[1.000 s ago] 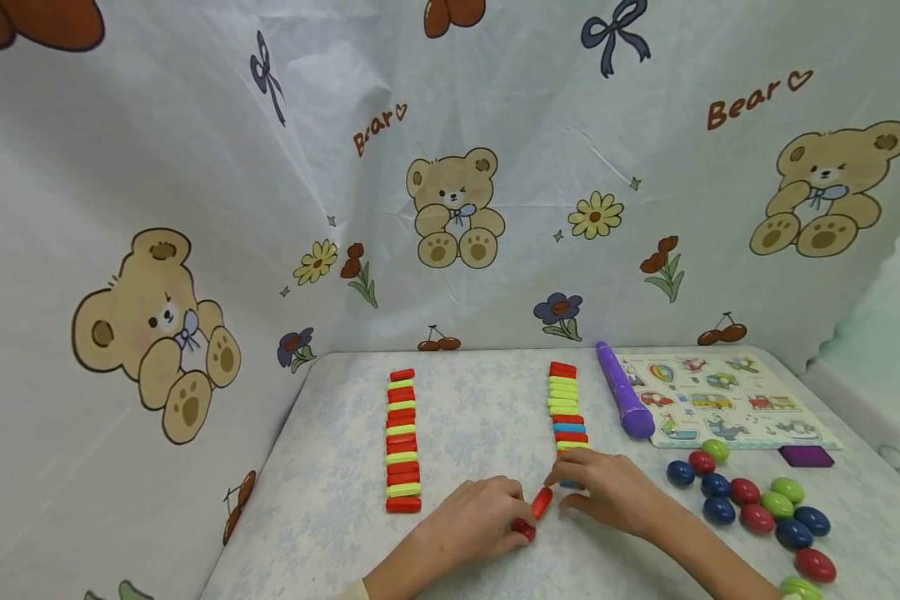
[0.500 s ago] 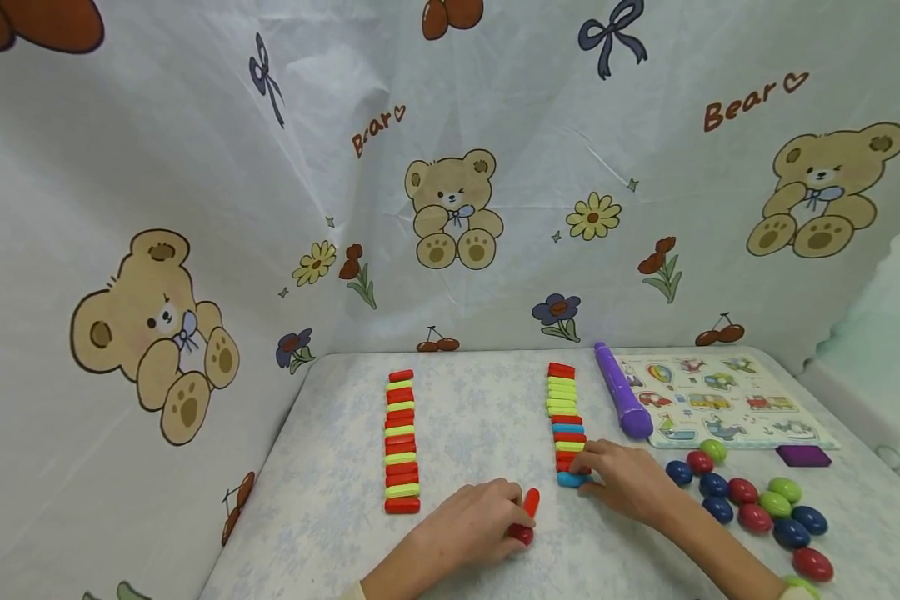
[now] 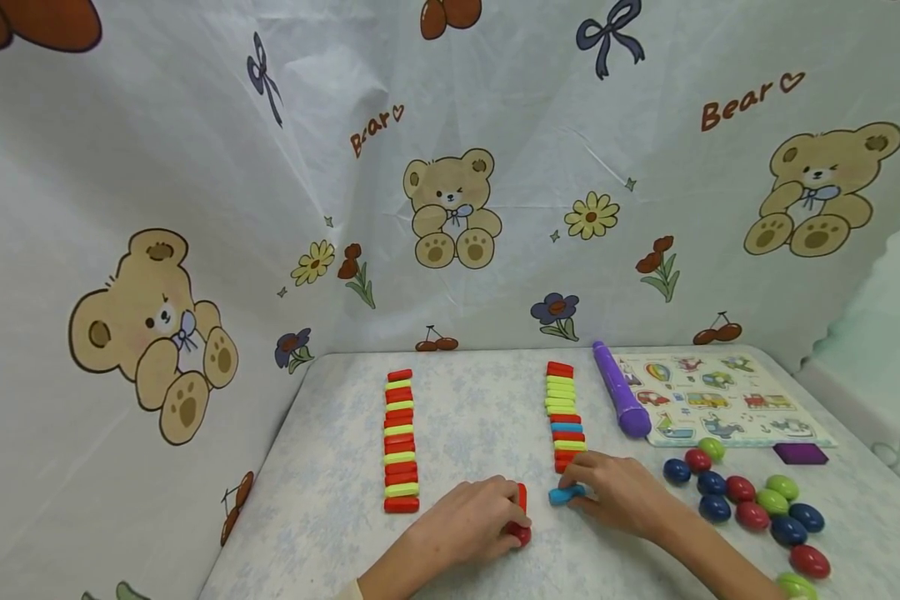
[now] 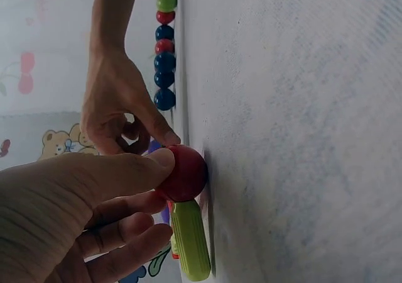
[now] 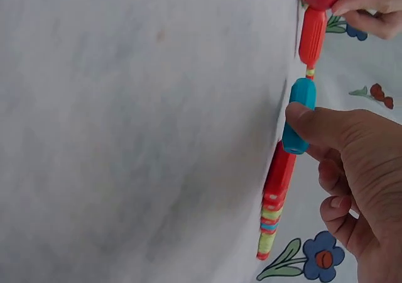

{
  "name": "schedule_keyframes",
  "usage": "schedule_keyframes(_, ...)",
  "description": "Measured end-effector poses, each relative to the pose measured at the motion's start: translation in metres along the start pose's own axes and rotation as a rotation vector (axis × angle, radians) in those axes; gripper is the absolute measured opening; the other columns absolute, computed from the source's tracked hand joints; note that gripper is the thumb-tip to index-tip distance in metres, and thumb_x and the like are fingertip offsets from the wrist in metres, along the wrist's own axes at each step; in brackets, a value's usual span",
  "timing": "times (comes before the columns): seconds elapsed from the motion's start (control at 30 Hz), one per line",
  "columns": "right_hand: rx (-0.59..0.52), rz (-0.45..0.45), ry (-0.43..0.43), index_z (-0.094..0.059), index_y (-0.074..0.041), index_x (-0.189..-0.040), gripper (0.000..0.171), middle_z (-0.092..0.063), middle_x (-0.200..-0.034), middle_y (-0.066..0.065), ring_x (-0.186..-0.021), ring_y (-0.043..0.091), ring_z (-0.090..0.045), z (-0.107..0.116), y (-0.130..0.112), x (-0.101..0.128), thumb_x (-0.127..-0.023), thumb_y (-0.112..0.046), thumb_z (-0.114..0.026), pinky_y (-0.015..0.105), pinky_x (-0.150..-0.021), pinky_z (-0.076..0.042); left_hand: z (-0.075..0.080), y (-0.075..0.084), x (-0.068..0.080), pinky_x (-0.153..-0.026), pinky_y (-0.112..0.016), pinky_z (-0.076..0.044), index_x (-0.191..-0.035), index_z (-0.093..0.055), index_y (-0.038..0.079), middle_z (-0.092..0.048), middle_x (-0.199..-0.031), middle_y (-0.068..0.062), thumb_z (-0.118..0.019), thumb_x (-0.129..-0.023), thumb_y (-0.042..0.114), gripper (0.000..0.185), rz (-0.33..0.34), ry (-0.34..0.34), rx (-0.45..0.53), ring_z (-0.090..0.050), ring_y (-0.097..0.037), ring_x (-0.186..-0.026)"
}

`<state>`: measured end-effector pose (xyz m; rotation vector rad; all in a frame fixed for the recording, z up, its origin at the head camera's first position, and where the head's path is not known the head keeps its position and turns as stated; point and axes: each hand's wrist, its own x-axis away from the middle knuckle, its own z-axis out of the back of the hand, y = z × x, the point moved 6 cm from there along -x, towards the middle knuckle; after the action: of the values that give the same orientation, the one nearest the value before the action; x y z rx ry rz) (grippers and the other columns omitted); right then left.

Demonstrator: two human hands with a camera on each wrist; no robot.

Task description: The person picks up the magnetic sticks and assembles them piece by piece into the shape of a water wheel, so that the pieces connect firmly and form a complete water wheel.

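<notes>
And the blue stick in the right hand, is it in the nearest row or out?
Out: in the head view, a gap separates the blue stick from the row.

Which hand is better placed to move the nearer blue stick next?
Probably the right hand: it pinches that blue stick, close to the right row. The left hand grips a red ball, farther from that row.
</notes>
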<state>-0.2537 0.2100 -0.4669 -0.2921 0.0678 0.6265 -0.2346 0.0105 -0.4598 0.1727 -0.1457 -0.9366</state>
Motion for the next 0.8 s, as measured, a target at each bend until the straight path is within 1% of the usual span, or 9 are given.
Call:
schedule_keyframes(0.07, -0.013, 0.032, 0.011, -0.080, -0.028, -0.104, 0.021, -0.073, -0.106, -0.010, -0.091, 0.008, -0.070, 0.000, -0.006, 0.000, -0.087, -0.021, -0.091, 0.033, -0.078, -0.063, 0.001, 0.001, 0.001, -0.071, -0.015, -0.049, -0.118, -0.084, 0.030, -0.068, -0.110, 0.013, -0.086, -0.094, 0.032, 0.023, -0.010, 0.012, -0.012, -0.052, 0.002, -0.091)
schedule_keyframes(0.17, -0.036, 0.056, 0.016, -0.081, -0.027, -0.105, 0.020, -0.072, -0.104, -0.011, -0.086, 0.004, -0.066, 0.000, -0.014, -0.001, -0.088, -0.021, -0.091, 0.028, -0.076, -0.061, 0.001, 0.003, 0.001, -0.068, -0.014, -0.047, -0.116, -0.085, 0.030, -0.067, -0.108, 0.013, -0.086, -0.094, 0.032, 0.022, -0.022, 0.029, -0.031, -0.051, 0.003, -0.089)
schedule_keyframes(0.33, -0.076, 0.077, -0.009, -0.081, -0.027, -0.105, 0.017, -0.071, -0.102, -0.012, -0.077, -0.002, -0.061, -0.003, -0.023, -0.003, -0.090, -0.022, -0.089, 0.024, -0.073, -0.059, 0.001, 0.004, 0.002, -0.065, -0.013, -0.045, -0.115, -0.085, 0.030, -0.064, -0.104, 0.014, -0.086, -0.095, 0.032, 0.020, -0.034, 0.048, -0.040, -0.049, 0.004, -0.086)
schedule_keyframes(0.6, -0.108, 0.140, 0.001, -0.080, -0.028, -0.104, 0.019, -0.070, -0.102, -0.014, -0.075, -0.004, -0.058, -0.007, -0.032, -0.002, -0.090, -0.019, -0.089, 0.021, -0.070, -0.057, 0.001, 0.007, 0.002, -0.065, -0.011, -0.043, -0.111, -0.086, 0.028, -0.064, -0.101, 0.014, -0.086, -0.095, 0.030, 0.016, -0.058, 0.066, -0.021, -0.048, 0.004, -0.084)
schedule_keyframes(0.8, -0.132, 0.173, -0.011, -0.079, -0.028, -0.105, 0.019, -0.069, -0.103, -0.015, -0.076, -0.004, -0.057, -0.009, -0.037, -0.003, -0.091, -0.018, -0.088, 0.019, -0.070, -0.056, -0.001, 0.007, 0.002, -0.066, -0.010, -0.043, -0.112, -0.086, 0.026, -0.065, -0.102, 0.013, -0.086, -0.094, 0.030, 0.018, -0.064, 0.079, -0.011, -0.049, 0.004, -0.084)
